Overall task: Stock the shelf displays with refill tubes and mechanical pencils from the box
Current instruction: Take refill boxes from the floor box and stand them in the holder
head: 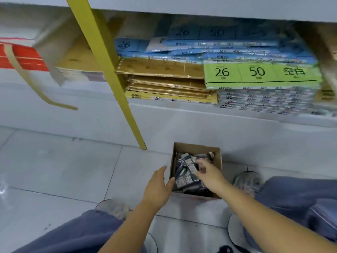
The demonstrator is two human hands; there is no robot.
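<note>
A small open cardboard box (217, 152) stands on the tiled floor below the shelf, filled with several small packs of refills and pencils (183, 180). My left hand (160, 181) lies against the box's left wall with its fingers straight, the thumb near the rim. My right hand (209, 172) reaches into the box from the right. Its fingers and thumb curl around a dark upright pack with a white label (189, 162).
The low shelf (182, 112) above holds stacks of paper packs: brown and yellow ones (164, 83) in the middle, blue and green ones (260, 73) on the right. A yellow post (116, 79) slants down to the floor left of the box. My knees and shoes flank the box.
</note>
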